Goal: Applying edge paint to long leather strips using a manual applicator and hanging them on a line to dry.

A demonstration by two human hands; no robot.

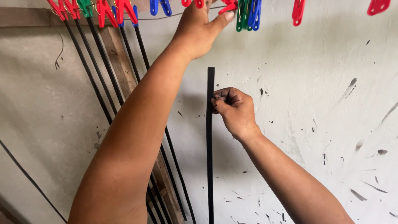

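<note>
The right hand point(234, 108) pinches a black strip point(210, 157) below the clothespins; the left hand point(199, 29) pinches a red clothespin point(228, 7).

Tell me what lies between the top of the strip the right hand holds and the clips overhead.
In the head view, only bare white wall separates the strip top from the clips. The left hand reaches up beside that gap; the right hand pinches the strip.

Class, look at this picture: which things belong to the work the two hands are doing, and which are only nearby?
In use:
- right hand pinching the black strip
- left hand reaching the red peg on the wire

Only nearby:
- hanging black strips
- other coloured pegs
- wooden batten
- paint-marked wall
</note>
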